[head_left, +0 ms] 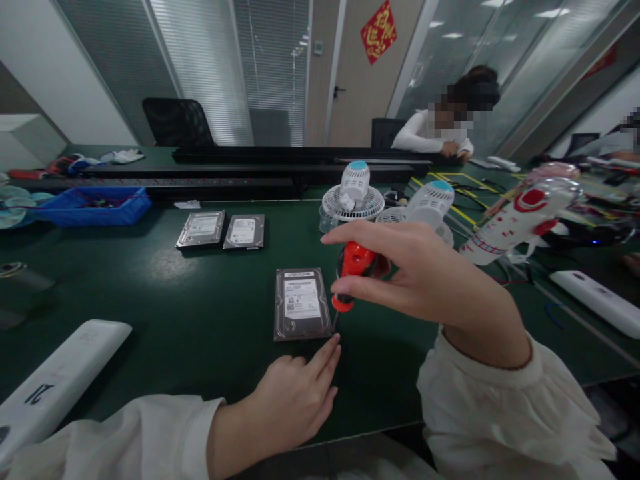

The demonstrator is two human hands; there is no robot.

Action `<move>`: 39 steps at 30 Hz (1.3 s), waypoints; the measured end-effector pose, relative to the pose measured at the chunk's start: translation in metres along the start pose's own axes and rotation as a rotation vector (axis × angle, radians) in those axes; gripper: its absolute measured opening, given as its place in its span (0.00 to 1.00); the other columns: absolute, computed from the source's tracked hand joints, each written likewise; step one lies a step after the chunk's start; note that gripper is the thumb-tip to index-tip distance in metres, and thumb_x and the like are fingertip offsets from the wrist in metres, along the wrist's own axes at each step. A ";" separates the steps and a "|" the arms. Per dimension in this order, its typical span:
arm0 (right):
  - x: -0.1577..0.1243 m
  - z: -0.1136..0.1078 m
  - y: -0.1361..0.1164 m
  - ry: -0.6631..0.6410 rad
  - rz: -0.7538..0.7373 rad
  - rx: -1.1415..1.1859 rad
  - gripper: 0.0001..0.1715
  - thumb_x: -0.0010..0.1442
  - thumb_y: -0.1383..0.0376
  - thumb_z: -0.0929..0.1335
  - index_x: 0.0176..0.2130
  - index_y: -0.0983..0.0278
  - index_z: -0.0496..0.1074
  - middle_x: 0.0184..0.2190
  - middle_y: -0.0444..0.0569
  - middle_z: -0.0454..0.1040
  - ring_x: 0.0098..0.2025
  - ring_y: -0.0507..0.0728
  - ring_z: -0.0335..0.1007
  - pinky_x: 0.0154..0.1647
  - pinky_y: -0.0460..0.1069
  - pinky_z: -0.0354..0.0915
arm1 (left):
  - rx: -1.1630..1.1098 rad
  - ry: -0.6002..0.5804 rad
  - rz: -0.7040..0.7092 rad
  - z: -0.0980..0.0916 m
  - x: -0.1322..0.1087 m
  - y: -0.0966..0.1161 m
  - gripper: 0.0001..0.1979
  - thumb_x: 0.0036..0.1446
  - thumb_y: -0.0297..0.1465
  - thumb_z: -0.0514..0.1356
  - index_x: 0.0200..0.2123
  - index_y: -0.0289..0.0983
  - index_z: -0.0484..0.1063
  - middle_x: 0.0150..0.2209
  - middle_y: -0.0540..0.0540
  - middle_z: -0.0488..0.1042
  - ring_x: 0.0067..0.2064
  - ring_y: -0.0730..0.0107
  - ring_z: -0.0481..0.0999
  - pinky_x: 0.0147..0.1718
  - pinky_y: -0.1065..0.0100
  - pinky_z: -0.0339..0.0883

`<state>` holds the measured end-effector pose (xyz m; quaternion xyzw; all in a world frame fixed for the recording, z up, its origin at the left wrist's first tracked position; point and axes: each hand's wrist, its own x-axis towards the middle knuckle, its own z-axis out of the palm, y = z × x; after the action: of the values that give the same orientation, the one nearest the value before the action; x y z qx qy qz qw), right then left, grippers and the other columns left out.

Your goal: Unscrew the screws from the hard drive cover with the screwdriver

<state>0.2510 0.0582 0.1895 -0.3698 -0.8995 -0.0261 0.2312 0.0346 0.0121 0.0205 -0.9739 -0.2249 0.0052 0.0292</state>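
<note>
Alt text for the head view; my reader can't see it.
The right hand holds a red-and-black screwdriver, its tip at the near right corner of a hard drive on a green table; the left hand extends to that corner. Two more hard drives lie farther back, left.

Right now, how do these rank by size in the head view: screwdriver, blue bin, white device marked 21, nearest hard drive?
1. White device, partly out of frame
2. Blue bin and hard drive: too alike to rank
3. Screwdriver, partly hidden by the right hand
</note>
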 end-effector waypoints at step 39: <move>-0.001 -0.003 -0.001 0.015 0.098 -0.108 0.21 0.66 0.52 0.73 0.34 0.64 0.68 0.22 0.38 0.62 0.22 0.49 0.55 0.26 0.48 0.48 | -0.010 -0.028 -0.007 0.003 0.001 0.000 0.32 0.75 0.37 0.54 0.75 0.26 0.62 0.74 0.21 0.62 0.37 0.58 0.87 0.32 0.58 0.81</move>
<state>0.2524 0.0564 0.1921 -0.4252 -0.8759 -0.0657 0.2185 0.0351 0.0129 0.0173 -0.9731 -0.2288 0.0179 0.0211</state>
